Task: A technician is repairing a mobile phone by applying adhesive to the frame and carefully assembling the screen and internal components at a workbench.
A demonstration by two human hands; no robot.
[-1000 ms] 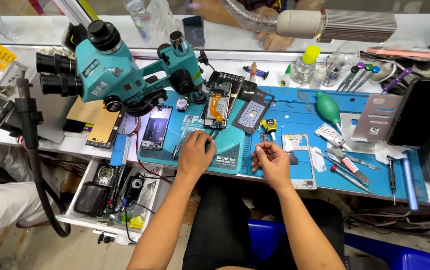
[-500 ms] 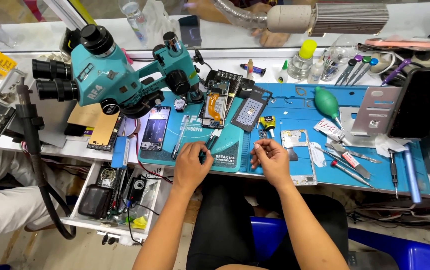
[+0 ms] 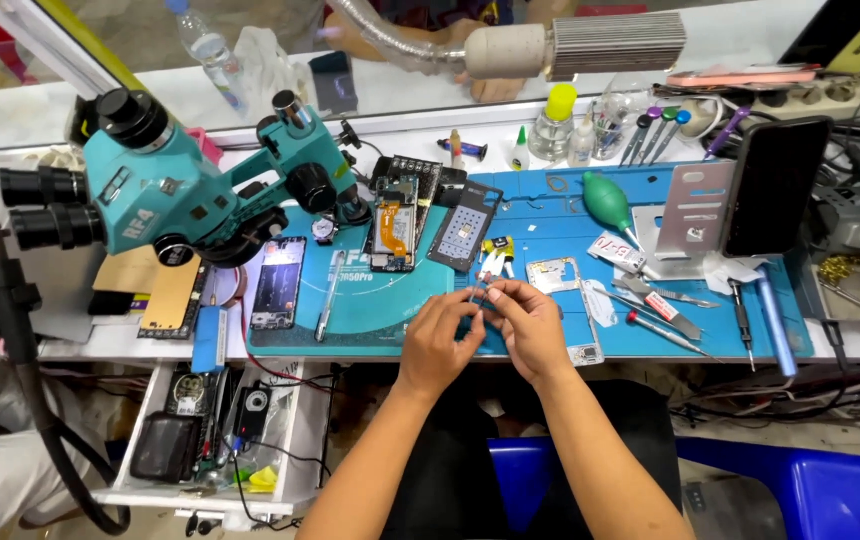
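While both hands meet over the front edge of the blue work mat, I see the left hand and right hand pinching a small part between their fingertips; it is too tiny for me to name, though it looks thin and pale. Each hand is nearly closed, thumb against forefinger, which suits something this slight, and the part is held just above the mat so a slip would land on it. Just beyond the fingers lie a pair of tweezers and a small metal frame, close enough to reach without shifting. An opened phone rests under the teal microscope, with another phone beside it. Screwdrivers lie to my right, near the green dust blower
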